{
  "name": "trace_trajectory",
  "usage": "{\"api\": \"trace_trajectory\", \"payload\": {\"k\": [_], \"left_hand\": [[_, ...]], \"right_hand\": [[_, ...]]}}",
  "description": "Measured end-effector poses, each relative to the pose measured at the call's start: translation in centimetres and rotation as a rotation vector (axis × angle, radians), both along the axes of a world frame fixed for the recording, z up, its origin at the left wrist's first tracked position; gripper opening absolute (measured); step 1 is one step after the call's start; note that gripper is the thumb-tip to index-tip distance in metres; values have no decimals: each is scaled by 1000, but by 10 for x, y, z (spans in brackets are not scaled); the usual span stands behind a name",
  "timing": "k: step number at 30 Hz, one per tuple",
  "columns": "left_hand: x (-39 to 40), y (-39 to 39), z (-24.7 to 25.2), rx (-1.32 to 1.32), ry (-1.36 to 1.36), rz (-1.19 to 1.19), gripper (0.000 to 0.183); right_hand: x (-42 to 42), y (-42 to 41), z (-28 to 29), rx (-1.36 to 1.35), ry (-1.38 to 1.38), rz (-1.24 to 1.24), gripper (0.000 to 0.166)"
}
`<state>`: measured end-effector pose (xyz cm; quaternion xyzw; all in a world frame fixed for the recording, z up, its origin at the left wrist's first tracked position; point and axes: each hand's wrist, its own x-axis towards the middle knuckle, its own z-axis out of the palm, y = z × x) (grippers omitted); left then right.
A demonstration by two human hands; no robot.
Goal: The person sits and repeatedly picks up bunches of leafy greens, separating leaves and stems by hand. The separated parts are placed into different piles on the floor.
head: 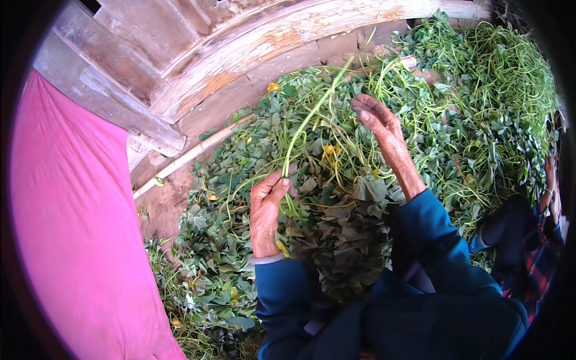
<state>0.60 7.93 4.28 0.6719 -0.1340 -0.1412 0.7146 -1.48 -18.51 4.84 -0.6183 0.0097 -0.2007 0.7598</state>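
Note:
Between the thumb and fingers of my left hand is a bunch of long green stems, which rises up and to the right over the leaf pile. My right hand is raised to the right of the stems, its fingers apart and slightly curled, touching nothing that I can see. Beneath both hands spreads a thick heap of cut leafy vines, with wilted leaves and some yellow flowers among them.
A pink cloth hangs at the left. A pale pole lies by the heap, near a weathered wooden beam. Another person's hand shows at the right edge, below a mound of stripped stems.

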Motion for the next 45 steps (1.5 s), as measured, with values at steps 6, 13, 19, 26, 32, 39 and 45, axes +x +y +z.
{"api": "trace_trajectory", "payload": {"k": [6,13,19,26,32,39,45], "left_hand": [[-2,-5,-1,150,-101,-107,33],[-3,-5,-5,183,-54,-100,24],[-3,8,0,257,-48,140,20],[3,39,9,137,0,311,20],[0,16,5,-5,53,151,21],[-4,-1,5,97,18,119,21],[-4,0,8,60,30,167,20]], "right_hand": [[-3,-5,-2,24,19,204,59],[-1,-8,-10,17,67,220,31],[-1,-19,-14,-200,182,272,33],[-4,-94,-36,919,-261,166,18],[7,-18,-20,603,66,202,23],[2,32,-15,-152,85,156,27],[11,-19,-44,-1303,-176,-486,24]]}}
